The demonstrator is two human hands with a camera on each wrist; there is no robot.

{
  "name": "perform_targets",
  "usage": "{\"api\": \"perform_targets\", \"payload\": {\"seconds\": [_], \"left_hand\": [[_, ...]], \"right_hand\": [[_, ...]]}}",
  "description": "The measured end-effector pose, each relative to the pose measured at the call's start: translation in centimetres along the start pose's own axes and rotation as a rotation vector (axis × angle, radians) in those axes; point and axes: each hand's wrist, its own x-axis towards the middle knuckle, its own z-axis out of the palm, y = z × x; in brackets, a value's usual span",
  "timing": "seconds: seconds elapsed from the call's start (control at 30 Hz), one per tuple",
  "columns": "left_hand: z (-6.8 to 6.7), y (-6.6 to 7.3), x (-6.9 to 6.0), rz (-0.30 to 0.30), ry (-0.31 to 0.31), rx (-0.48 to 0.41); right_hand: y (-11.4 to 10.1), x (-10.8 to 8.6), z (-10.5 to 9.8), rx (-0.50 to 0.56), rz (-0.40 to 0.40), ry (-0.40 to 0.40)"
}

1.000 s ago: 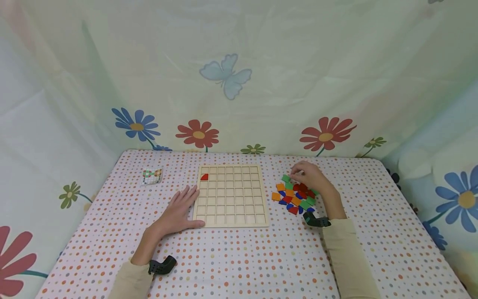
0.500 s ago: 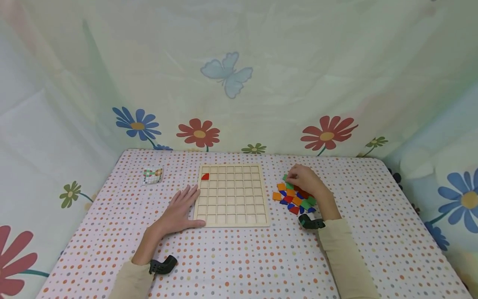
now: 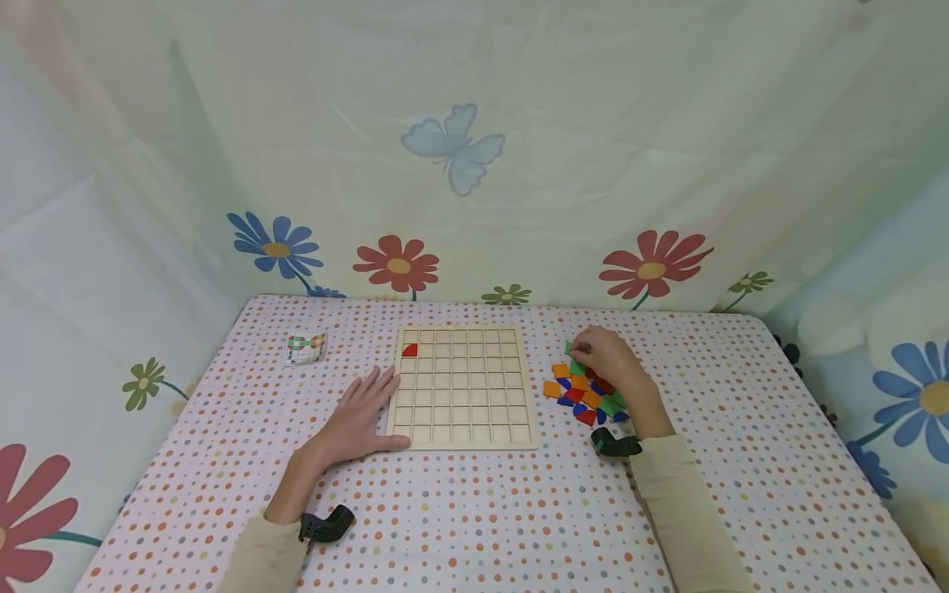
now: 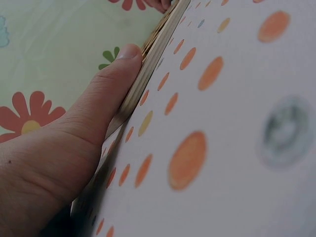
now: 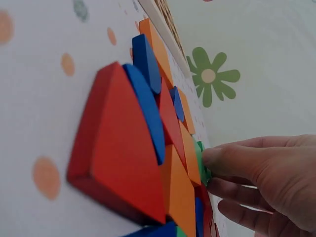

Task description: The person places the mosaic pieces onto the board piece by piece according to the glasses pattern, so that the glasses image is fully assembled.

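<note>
Gridded board (image 3: pixel 461 389) and tile pile (image 3: pixel 591 399).
Left hand (image 3: pixel 357 422): spread along the board's edge. Right hand (image 3: pixel 610 361): fingertips at a green tile (image 3: pixel 568 348) (whether pinching, one cannot tell).

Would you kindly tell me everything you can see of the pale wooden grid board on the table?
The square board looks like pale, unpainted wood, with thin dividers forming rows of small square cells inside a plain rim. It lies flat on the white, colour-dotted tablecloth. The only piece visible in it is a flat red quarter-circle, in the leftmost column, second row from the far edge. The person's left hand rests against the board's left side, thumb touching the near edge.
</note>
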Motion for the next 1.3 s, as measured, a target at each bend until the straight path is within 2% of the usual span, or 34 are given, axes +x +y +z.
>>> {"api": "perform_targets", "payload": {"seconds": [0.2, 0.63, 0.93, 1.3], "left_hand": [[-0.09, 0.14, 0.01, 0.018, 0.01, 0.002], [-0.1, 0.15, -0.01, -0.011, -0.01, -0.004], [-0.14, 0.19, -0.08, -0.012, -0.007, -0.01], [-0.13, 0.16, 0.05, -0.012, -0.002, -0.008]], "right_hand": [[0.03, -0.05, 0.02, 0.027, -0.002, -0.013], [0.11, -0.23, 0.14, 0.028, -0.004, -0.005], [0.17, -0.15, 0.16, 0.021, -0.028, -0.004], [0.28, -0.08, 0.05, 0.035, -0.014, -0.008]]}}
